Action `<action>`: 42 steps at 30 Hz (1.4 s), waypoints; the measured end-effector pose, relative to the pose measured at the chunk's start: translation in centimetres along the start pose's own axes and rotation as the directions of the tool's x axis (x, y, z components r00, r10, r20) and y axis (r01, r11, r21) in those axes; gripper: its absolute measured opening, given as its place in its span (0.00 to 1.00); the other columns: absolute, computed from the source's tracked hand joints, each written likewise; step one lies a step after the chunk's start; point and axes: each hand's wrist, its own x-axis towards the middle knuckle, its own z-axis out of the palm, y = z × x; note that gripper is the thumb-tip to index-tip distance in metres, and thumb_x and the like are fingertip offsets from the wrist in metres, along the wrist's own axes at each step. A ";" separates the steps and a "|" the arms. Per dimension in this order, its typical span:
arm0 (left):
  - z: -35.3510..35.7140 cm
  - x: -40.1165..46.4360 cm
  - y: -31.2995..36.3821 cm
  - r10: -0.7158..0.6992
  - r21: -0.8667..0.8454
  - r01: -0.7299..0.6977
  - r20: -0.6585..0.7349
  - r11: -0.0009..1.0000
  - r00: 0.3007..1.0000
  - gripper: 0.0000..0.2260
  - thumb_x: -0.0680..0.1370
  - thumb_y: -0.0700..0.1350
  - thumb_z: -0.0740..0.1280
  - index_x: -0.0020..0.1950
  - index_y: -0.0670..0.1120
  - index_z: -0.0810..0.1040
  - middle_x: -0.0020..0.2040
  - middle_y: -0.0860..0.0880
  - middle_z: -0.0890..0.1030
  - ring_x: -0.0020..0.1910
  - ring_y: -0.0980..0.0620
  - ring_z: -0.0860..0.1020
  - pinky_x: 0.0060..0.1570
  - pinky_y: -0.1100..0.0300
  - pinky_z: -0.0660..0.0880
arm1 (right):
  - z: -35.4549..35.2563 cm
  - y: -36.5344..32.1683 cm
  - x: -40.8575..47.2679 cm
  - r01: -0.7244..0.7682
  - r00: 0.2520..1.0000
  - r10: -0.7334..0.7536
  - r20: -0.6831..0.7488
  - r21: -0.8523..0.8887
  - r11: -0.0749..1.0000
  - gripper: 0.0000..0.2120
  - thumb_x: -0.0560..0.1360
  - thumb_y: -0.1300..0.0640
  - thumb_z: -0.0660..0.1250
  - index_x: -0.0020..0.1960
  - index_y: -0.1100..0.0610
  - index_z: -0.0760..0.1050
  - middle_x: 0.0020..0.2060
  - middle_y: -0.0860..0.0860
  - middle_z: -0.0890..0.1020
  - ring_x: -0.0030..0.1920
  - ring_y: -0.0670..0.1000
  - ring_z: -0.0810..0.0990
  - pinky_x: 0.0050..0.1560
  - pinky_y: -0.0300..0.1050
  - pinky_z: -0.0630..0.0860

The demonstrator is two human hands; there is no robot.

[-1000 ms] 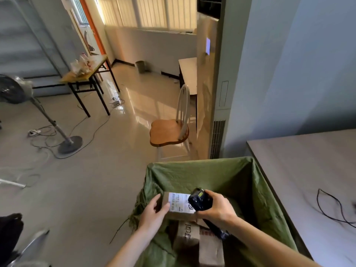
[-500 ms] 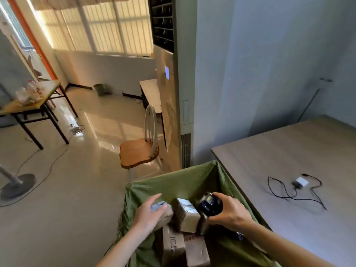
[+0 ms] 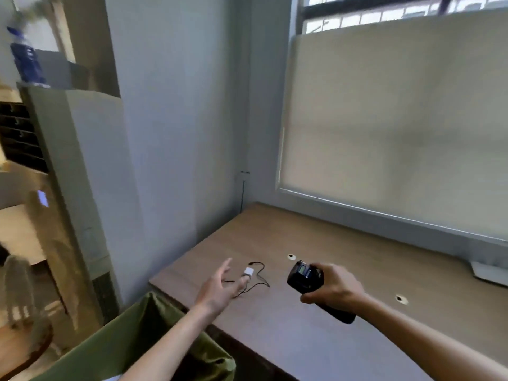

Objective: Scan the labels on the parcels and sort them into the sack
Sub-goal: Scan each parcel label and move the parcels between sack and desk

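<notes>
The sack (image 3: 143,342) stands left of the table (image 3: 316,243), touching its edge. On the table lies a cable (image 3: 257,279) (with a small plug (image 3: 248,271)). Behind the table is the window blind (image 3: 398,133).

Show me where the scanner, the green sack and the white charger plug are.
scanner (image 3: 304,279), head view, on its black head below the small screen.
green sack (image 3: 143,320), head view, on its inner wall.
white charger plug (image 3: 248,271), head view, on its top face.
</notes>
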 end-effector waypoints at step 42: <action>104.6 -10.6 35.1 0.146 0.080 -0.371 0.827 0.925 0.542 0.20 0.78 0.53 0.70 0.69 0.52 0.74 0.63 0.49 0.78 0.66 0.46 0.74 0.64 0.51 0.73 | -22.2 89.1 -36.8 -0.824 0.397 0.912 -0.107 0.397 0.405 0.43 0.55 0.35 0.77 0.68 0.43 0.76 0.57 0.44 0.83 0.55 0.48 0.81 0.56 0.47 0.81</action>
